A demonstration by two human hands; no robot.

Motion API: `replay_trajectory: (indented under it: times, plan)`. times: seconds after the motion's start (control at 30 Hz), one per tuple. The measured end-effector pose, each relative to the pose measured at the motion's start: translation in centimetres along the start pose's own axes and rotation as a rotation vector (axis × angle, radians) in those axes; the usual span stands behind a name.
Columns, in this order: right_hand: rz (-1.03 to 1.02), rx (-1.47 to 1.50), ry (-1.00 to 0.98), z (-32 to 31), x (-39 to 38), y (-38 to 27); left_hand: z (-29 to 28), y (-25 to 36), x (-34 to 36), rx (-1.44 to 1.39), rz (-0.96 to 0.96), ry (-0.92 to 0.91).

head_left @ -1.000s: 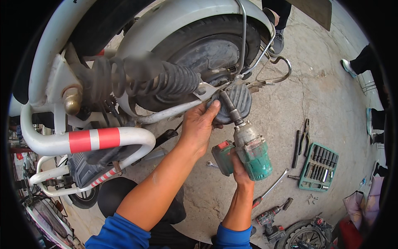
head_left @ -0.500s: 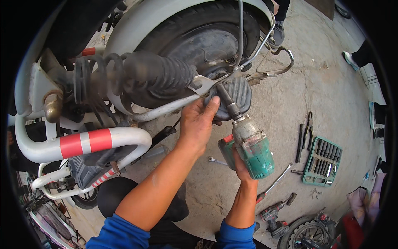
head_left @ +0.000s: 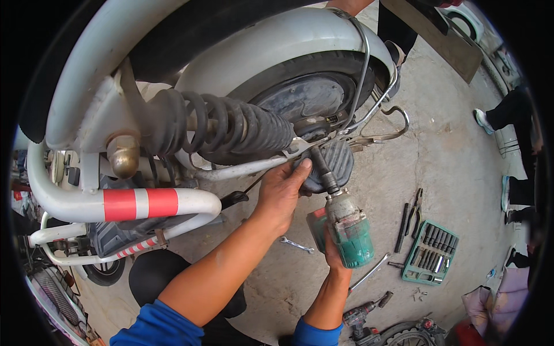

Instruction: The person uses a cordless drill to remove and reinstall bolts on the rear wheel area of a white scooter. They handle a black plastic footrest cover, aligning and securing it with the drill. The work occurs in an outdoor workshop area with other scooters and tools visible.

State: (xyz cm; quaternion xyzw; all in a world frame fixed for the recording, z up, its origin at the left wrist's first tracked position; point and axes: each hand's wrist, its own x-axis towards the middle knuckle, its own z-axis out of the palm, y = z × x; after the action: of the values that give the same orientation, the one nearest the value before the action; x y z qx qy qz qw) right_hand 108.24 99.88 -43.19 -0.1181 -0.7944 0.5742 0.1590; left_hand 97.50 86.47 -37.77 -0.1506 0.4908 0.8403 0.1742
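Observation:
My left hand [head_left: 280, 199] grips a black ribbed footrest pad [head_left: 337, 158] beside the scooter's silver frame bracket, thumb on top. My right hand [head_left: 333, 251] is closed around the handle of a green impact wrench [head_left: 349, 233], mostly hidden behind its body. The wrench's long dark socket [head_left: 325, 172] lies over the pad, its tip at the bracket; whether it sits on a bolt I cannot tell. A coil-spring shock absorber [head_left: 231, 123], the rear wheel [head_left: 311, 95] and a white tubular bar with red bands [head_left: 118, 205] surround the work.
On the concrete floor [head_left: 438, 150] lie pliers [head_left: 414, 216], a black bar [head_left: 402, 225], a socket case [head_left: 430, 252], a spanner [head_left: 297, 245], a long-handled tool [head_left: 369, 271] and a red drill [head_left: 360, 317]. Another person's arm [head_left: 349, 7] reaches the fender; more legs stand right [head_left: 508, 109].
My view has shifted, so the scooter and hands sit lower in the picture. Another person's arm has appeared at the top. Both my hands keep their holds on pad and wrench.

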Motion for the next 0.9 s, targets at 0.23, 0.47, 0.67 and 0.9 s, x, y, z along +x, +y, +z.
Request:
replay_trajectory:
  times: [0.23,0.47,0.67,0.9]
  plan:
    - [-0.09,-0.117,-0.029,-0.3,0.6,1.4,0.2,0.0,0.2,0.057,-0.001,0.057]
    - [0.051,-0.033,-0.172,-0.4,0.0,4.8,-0.1,-0.3,0.2,0.03,0.013,0.031]
    - [-0.145,-0.201,-0.18,-0.4,-0.2,4.7,0.1,-0.3,0.3,0.0,0.043,0.02]
    - [0.004,0.058,-0.041,-0.7,-0.1,2.8,0.2,0.0,0.1,0.016,0.014,0.044]
